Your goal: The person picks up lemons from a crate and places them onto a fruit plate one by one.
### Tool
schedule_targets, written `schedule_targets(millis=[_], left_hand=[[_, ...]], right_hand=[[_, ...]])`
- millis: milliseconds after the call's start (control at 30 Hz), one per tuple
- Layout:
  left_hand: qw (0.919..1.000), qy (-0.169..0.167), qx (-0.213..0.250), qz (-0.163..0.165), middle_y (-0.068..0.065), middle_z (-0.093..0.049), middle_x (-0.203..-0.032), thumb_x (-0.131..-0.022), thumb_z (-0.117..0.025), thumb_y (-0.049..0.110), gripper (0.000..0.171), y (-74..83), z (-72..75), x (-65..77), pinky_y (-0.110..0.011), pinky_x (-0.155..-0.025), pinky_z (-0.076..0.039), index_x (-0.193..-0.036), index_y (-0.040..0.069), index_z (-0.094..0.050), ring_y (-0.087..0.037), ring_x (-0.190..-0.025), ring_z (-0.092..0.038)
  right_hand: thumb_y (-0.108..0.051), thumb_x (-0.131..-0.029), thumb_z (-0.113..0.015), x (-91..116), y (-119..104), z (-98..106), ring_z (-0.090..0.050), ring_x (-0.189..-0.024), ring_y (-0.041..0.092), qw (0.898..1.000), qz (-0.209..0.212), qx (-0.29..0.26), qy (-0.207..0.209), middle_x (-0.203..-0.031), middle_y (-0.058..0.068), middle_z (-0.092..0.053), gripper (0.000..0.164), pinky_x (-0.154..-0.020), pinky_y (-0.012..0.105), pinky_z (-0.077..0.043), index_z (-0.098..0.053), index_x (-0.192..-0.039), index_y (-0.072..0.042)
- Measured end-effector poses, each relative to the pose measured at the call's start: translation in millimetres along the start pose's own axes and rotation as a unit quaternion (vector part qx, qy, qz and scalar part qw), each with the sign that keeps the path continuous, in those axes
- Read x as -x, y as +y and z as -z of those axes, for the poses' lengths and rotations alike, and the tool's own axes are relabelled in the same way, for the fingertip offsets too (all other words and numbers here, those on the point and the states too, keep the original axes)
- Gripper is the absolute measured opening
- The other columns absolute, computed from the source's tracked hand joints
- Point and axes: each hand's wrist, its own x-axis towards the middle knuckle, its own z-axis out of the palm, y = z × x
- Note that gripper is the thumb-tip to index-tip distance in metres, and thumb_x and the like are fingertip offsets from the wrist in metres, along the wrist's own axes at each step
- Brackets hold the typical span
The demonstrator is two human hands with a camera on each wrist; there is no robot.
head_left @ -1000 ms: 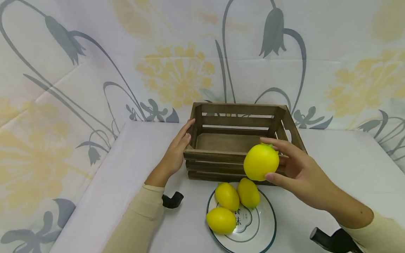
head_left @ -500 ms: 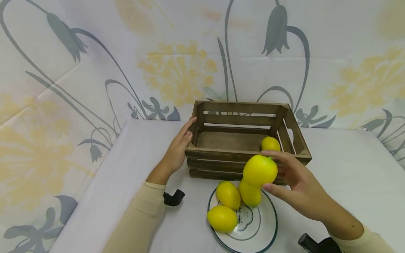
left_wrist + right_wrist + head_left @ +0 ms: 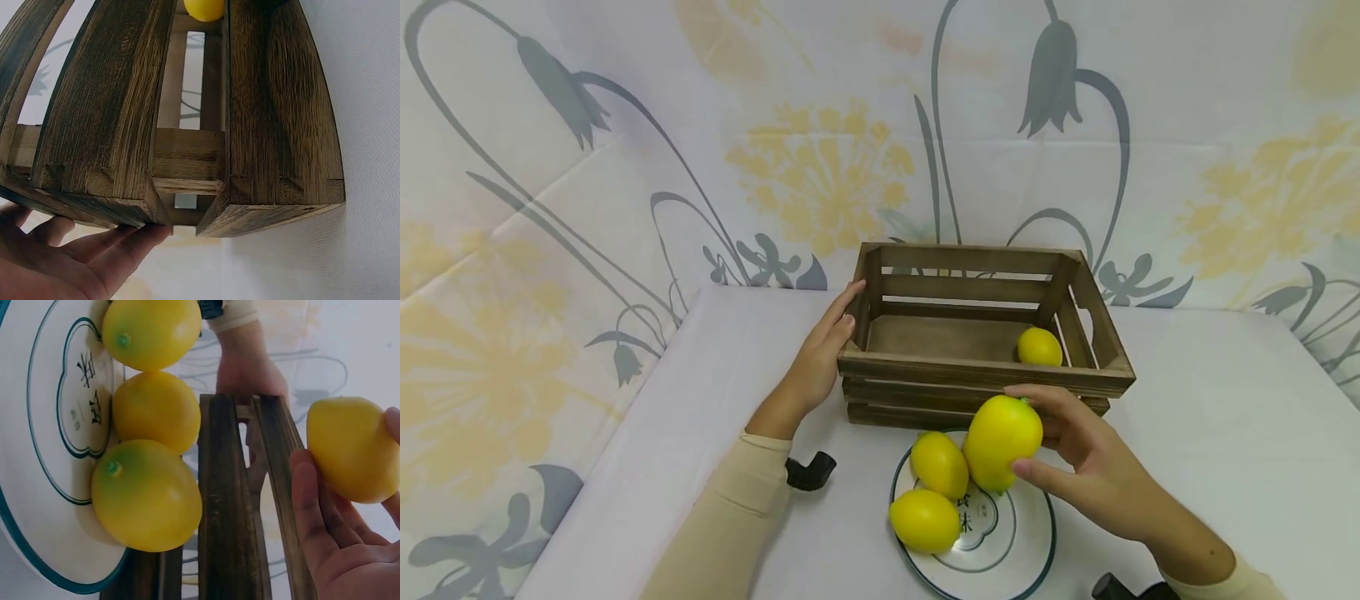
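Observation:
My right hand (image 3: 1093,471) holds a yellow lemon (image 3: 1009,423) between thumb and fingers, in front of the wooden crate (image 3: 925,364). In the head view this lemon overlaps one on the plate; the right wrist view shows the held lemon (image 3: 353,453) apart from the plate's lemons. Two more lemons (image 3: 939,465) lie at the plate's left side. Inside the crate, at its right end, sits another lemon (image 3: 1040,346). My left hand (image 3: 816,358) rests against the crate's left end, its fingertips (image 3: 153,234) touching the slats.
The white plate (image 3: 1030,533) with a dark green rim and printed characters stands just in front of the crate. White cloth (image 3: 1225,400) covers the table. A floral sheet (image 3: 820,100) hangs behind. Black wrist camera mounts (image 3: 811,472) stick out beside both forearms.
My right hand has moved down and a little left with its lemon, from over the crate's front edge toward the plate. The lemon in the crate has come into sight. The left hand stays put.

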Motion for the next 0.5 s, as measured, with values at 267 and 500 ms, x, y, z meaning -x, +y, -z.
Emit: schedule_targets(millis=[267, 500], left_hand=[[1.0000, 0.003, 0.005, 0.000, 0.004, -0.013, -0.168, -0.109, -0.025, 0.031, 0.051, 1.2, -0.4, -0.7, -0.053, -0.126, -0.009, -0.160, 0.025, -0.024, -0.017, -0.156, -0.007], [1.0000, -0.001, 0.004, 0.004, 0.004, -0.013, -0.168, -0.109, -0.025, 0.032, 0.052, 1.8, 0.4, -0.4, -0.054, -0.125, -0.009, -0.160, 0.023, -0.023, -0.018, -0.156, -0.007]], right_hand=[[0.012, -0.084, -0.070, 3.1, 9.8, -3.4, -0.066, -0.104, 0.009, 1.000, -0.012, 0.003, 0.001, -0.135, -0.007, -0.054, 0.065, -0.087, 0.021, -0.057, -0.045, -0.142, -0.001], [0.006, -0.087, -0.071, 7.3, 15.3, -4.1, -0.068, -0.099, 0.010, 0.999, -0.048, 0.006, -0.014, -0.128, -0.011, -0.057, 0.056, -0.084, 0.025, -0.059, -0.049, -0.137, -0.003]])
